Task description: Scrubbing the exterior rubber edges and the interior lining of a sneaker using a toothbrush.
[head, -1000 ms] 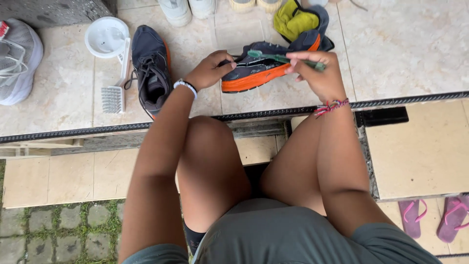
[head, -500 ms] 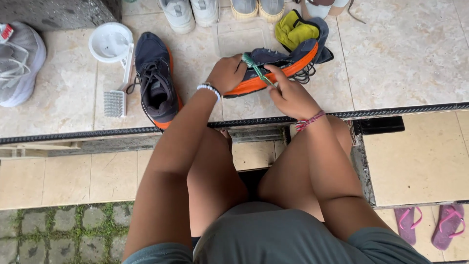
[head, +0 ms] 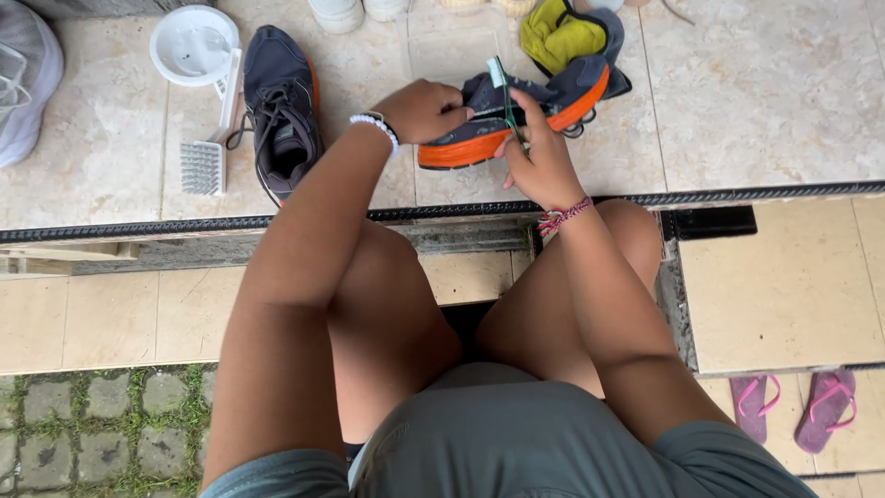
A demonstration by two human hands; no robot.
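A dark sneaker with an orange sole (head: 516,115) lies on its side on the beige tiled ledge. My left hand (head: 422,109) grips its heel end. My right hand (head: 539,152) holds a thin green toothbrush (head: 504,92) upright against the shoe's side. A yellow-green cloth (head: 558,35) lies just behind the shoe's toe. The matching sneaker (head: 281,109) stands upright to the left, laces loose.
A white scrub brush (head: 207,152) and a white round bowl (head: 192,44) sit left of the second sneaker. A grey shoe (head: 26,78) is at far left; pale shoes line the back edge. Pink flip-flops (head: 793,410) lie on the lower floor, right.
My right hand has drawn in from the shoe's far end to its middle, turning the toothbrush upright. The view has shifted so the shoe sits nearer the ledge's front edge.
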